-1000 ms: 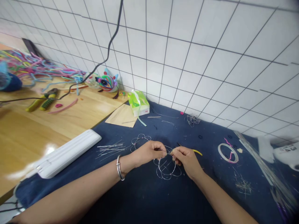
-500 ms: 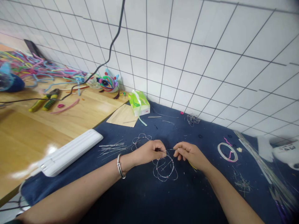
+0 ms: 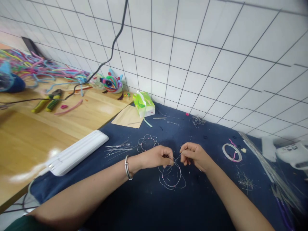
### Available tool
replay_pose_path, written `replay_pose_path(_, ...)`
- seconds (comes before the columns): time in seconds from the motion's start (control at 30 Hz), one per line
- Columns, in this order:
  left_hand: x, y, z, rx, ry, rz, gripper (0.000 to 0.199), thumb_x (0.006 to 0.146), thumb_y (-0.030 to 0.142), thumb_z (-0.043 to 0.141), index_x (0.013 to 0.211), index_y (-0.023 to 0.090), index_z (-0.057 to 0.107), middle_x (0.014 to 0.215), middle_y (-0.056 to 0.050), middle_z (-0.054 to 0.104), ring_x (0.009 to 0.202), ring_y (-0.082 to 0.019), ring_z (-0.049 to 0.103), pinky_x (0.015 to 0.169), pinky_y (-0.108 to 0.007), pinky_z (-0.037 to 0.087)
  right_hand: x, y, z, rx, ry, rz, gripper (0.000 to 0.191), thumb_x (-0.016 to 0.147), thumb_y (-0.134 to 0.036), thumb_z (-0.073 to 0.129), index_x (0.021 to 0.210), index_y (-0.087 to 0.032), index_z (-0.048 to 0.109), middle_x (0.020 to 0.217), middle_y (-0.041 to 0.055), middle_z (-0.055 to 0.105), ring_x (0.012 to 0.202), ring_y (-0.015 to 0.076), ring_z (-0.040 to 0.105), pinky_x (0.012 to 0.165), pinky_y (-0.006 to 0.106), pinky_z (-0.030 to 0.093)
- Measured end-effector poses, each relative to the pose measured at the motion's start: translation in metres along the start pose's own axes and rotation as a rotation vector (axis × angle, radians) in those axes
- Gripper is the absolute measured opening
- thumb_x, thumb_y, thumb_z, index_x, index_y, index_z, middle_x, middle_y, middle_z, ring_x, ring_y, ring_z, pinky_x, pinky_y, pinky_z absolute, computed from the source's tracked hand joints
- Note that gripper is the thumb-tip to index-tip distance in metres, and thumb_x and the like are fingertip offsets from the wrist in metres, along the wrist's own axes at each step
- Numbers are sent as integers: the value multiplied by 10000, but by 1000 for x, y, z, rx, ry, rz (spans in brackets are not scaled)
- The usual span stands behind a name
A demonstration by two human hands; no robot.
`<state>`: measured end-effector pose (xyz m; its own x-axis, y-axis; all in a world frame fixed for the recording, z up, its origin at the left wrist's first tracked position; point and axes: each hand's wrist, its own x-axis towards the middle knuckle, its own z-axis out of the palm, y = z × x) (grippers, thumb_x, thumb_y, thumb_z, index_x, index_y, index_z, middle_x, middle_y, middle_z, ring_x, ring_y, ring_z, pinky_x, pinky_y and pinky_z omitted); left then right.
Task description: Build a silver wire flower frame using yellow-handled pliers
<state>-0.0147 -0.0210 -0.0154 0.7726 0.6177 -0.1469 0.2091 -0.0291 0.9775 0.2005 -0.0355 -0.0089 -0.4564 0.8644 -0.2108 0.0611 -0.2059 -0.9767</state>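
Observation:
My left hand (image 3: pixel 160 156), with a silver bangle at the wrist, pinches the upper edge of a flower-shaped wire frame (image 3: pixel 168 186). Thin silver loops ring its round centre, and small pink ties sit at the joints. Close by on the right, my right hand (image 3: pixel 194 155) is closed, thumb against fingers, on a thin wire end (image 3: pixel 178 157) that runs toward the frame. Anything else inside the right fingers is hidden. Behind my left hand a second wire flower (image 3: pixel 147 138) lies on the dark blue cloth.
Straight wires (image 3: pixel 119 147) lie left of the hands, beside a long white device (image 3: pixel 79 153). A tissue pack (image 3: pixel 144 104) stands near the tiled wall. Pliers (image 3: pixel 49 101) rest on the wooden table. On the right are a white ring-shaped roll (image 3: pixel 224 149), wire scraps (image 3: pixel 245 182) and purple-handled scissors (image 3: pixel 282 211).
The wire frame has turned slightly in my left hand and sits a little lower. My right hand has risen slightly, its wire now slanting. The view has shifted a little.

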Motion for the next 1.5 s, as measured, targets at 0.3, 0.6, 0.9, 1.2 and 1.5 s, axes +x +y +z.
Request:
replay_pose_path(0.3,1,0,2,-173,0,-22,114,736,241,598,781,137,593,709,-1,587,577,-76,507,567,-216,413,4,10,9,-50,100,-35,278,753,-403,596,846,-143,630,730,37,630,582,100,557,470,201,397)
replay_pose_path(0.6,1,-1,1,-249,-34,-80,135,731,240,605,820,139,618,794,-35,642,605,-86,542,587,-233,443,4,8,10,-50,106,-39,267,766,-403,580,835,-147,614,726,32,630,575,95,547,477,202,406)
replay_pose_path(0.9,0,3,0,-234,-52,-69,111,722,186,590,812,143,639,751,-15,613,625,-89,535,600,-232,446,6,12,13,-30,104,-31,259,767,-400,574,830,-150,604,711,22,620,561,87,535,478,199,404)
replay_pose_path(1.2,1,1,2,-168,-35,-61,117,704,166,567,784,152,652,686,0,591,584,-85,510,561,-214,424,6,14,17,-15,122,-28,267,764,-407,569,829,-152,609,706,20,619,558,84,529,473,196,399)
replay_pose_path(1.5,1,-4,4,-141,-2,-96,104,705,176,553,741,137,643,658,-6,584,559,-85,491,521,-203,389,5,16,21,2,107,-10,254,765,-390,575,847,-153,610,715,20,615,558,82,526,481,197,392)
